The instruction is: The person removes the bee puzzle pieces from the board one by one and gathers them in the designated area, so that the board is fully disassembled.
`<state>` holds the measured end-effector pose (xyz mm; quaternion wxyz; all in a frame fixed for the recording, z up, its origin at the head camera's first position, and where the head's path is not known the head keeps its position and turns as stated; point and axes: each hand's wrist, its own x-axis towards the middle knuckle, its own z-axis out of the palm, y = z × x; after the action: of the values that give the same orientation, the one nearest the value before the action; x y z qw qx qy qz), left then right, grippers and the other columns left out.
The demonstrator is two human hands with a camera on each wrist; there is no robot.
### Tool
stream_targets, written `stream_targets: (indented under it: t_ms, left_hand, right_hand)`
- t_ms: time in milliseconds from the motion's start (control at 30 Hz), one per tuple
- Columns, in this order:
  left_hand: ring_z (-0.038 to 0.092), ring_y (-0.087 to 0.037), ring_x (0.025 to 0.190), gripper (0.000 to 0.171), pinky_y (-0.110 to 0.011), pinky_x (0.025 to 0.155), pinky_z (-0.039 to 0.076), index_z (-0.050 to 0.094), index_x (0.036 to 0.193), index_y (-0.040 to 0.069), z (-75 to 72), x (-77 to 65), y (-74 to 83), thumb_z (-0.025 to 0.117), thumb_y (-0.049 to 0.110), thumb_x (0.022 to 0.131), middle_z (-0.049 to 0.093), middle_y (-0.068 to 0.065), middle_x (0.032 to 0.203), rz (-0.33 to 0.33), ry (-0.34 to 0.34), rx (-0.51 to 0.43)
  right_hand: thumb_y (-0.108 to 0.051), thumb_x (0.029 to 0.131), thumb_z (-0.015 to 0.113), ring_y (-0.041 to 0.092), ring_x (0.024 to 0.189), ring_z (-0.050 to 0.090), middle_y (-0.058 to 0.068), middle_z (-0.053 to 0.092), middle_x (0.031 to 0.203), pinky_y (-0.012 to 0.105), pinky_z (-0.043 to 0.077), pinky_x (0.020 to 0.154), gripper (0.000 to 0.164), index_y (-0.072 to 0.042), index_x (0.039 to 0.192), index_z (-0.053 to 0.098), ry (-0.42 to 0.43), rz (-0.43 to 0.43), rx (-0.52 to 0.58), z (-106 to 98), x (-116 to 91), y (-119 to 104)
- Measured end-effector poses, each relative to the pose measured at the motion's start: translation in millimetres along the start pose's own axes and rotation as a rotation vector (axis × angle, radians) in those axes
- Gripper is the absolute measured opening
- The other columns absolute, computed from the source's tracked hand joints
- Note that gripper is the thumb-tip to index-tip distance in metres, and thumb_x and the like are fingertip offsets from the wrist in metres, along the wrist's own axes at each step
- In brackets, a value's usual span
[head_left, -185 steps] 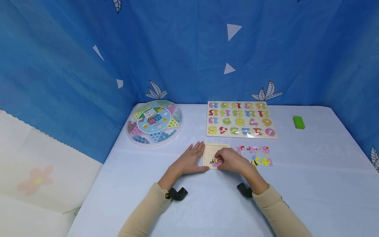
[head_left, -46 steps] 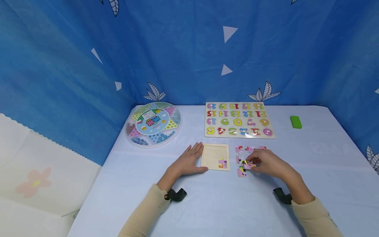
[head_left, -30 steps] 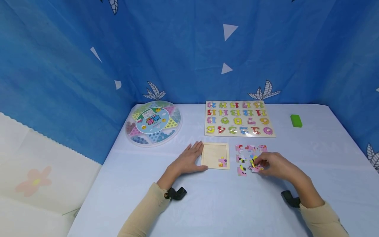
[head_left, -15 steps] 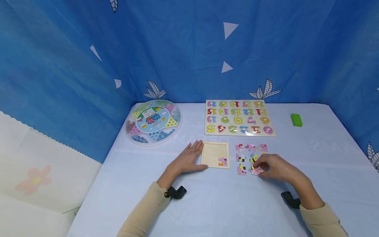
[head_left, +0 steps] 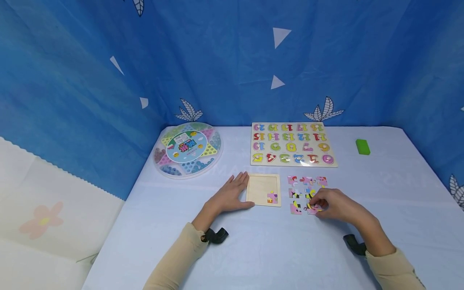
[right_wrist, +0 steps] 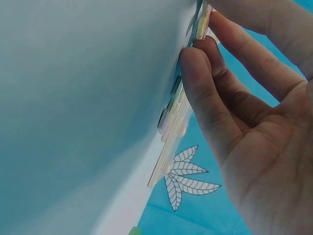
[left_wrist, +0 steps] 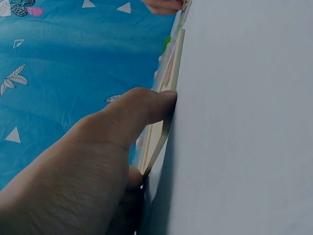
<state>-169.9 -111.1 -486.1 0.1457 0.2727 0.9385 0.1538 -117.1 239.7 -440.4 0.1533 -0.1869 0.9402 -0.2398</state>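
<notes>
A square wooden puzzle tray lies on the table with one pink jigsaw piece in its near right corner. My left hand rests spread along the tray's left side. In the left wrist view its thumb presses the tray's edge. To the tray's right, my right hand pinches a pink-and-yellow puzzle piece low over the table, thumb below and index finger above. Fingers partly cover this piece. Several loose pieces lie beside it in rows, among them a pink-and-yellow one.
A number board lies behind the loose pieces. At the back left is a round Chinese checkers box with marbles. A green block sits at the back right. Blue curtain stands behind the table.
Earlier my right hand held a piece inside the tray; a piece now sits there alone. The hand has since gone right to the loose pieces, shifting one rightward and nearer. My left hand stays put.
</notes>
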Motion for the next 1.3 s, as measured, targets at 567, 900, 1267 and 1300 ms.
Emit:
stream_targets:
  t_ms: [567,900,1267,1300]
  left_hand:
    - [0.005,-0.017,0.154,0.098,-0.039,0.126,0.007,0.014,0.156,0.007,1.3,-1.4,-0.3,0.058,0.061,0.086,0.009,-0.003,0.165,-0.003,0.000,-0.006]
    - [0.005,-0.017,0.154,0.099,-0.040,0.126,0.008,0.014,0.156,0.008,-1.7,-1.1,2.2,0.057,0.063,0.087,0.009,-0.003,0.165,-0.010,-0.009,0.010]
    - [0.006,-0.017,0.154,0.099,-0.040,0.126,0.008,0.013,0.156,0.008,-1.4,-1.0,2.1,0.057,0.064,0.086,0.010,-0.003,0.165,-0.006,-0.004,0.015]
    - [0.006,-0.017,0.154,0.099,-0.040,0.126,0.008,0.013,0.156,0.008,-1.4,-0.9,2.2,0.057,0.064,0.086,0.010,-0.003,0.165,-0.005,-0.003,0.016]
  right_hand:
    - [-0.012,0.069,0.087,0.009,0.078,0.054,-0.006,0.064,0.089,0.020,0.050,0.064,0.029,-0.011,0.095,0.075,-0.002,-0.003,-0.003,0.2,-1.4,-2.6]
    - [-0.013,0.069,0.086,0.008,0.077,0.053,-0.006,0.065,0.089,0.019,0.049,0.064,0.030,-0.011,0.096,0.075,0.011,0.007,-0.008,0.9,-1.3,-1.3]
    - [-0.015,0.069,0.087,0.011,0.079,0.055,-0.001,0.067,0.092,0.021,0.052,0.066,0.036,-0.006,0.101,0.074,0.009,0.048,-0.006,0.0,-1.2,-1.5]
    - [-0.015,0.069,0.087,0.011,0.079,0.055,-0.002,0.067,0.092,0.021,0.052,0.066,0.036,-0.006,0.101,0.074,0.011,0.050,-0.008,0.2,-0.9,-1.7]
